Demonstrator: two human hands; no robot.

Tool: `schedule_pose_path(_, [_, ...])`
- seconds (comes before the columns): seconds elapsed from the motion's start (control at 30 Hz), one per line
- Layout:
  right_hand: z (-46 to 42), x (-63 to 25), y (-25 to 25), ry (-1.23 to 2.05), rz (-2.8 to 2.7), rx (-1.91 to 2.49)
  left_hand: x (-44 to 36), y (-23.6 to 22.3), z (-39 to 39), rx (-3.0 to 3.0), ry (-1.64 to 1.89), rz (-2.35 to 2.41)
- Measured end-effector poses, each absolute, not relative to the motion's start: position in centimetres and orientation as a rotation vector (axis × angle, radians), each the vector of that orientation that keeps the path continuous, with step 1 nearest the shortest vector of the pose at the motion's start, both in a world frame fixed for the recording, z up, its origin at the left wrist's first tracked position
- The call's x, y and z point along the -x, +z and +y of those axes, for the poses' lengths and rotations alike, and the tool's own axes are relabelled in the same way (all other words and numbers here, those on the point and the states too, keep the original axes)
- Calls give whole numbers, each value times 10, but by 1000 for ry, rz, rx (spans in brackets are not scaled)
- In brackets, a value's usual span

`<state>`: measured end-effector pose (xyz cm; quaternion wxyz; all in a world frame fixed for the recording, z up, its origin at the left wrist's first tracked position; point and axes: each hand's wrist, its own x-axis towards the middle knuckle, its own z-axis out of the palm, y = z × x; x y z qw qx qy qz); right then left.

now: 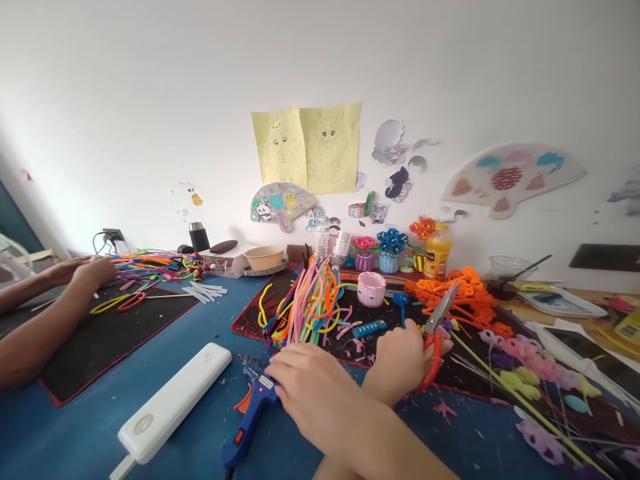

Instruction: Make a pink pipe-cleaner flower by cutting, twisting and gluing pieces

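My forearms cross, the right one on top. My right hand (317, 393) reaches left, with its curled fingers over the body of a blue hot glue gun (247, 427); its fingertips are partly hidden. A small red light shows on the gun. To the right, my left hand (403, 360) is closed around scissors (440, 310) with orange handles, blades pointing up. A blue pipe-cleaner flower (400, 301) rises from the same hand, its lower stem hidden by the fingers. A bundle of coloured pipe cleaners (313, 297) stands just behind my right hand.
A white power bank (175, 400) lies left on the blue table. Behind are a pink cup (371, 289), a blue lighter (370, 328) and an orange juice bottle (437, 252). Orange pipe-cleaner pieces (460, 297) lie right. Another person's hands (93, 272) work at the far left.
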<state>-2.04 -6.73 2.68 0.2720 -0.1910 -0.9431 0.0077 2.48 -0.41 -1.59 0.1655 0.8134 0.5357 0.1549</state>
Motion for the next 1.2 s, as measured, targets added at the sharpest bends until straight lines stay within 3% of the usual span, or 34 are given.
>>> schedule_pose_path(0.17, [-34,87,30,-314,-2749,380,-24,-14,-3,-2298,457,1546])
schedule_pose_path(0.4, [-11,154,49,-527,-2978,200,-25,-9,-6,-2281,443,1537])
schedule_pose_path(0.77, [-3,185,42,-656,-3032,-75,-24,-8,-6,-2234,490,1442])
schedule_pose_path(1.2, [-6,185,45,-586,-2995,-23,-24,-21,0,-2136,575,1324])
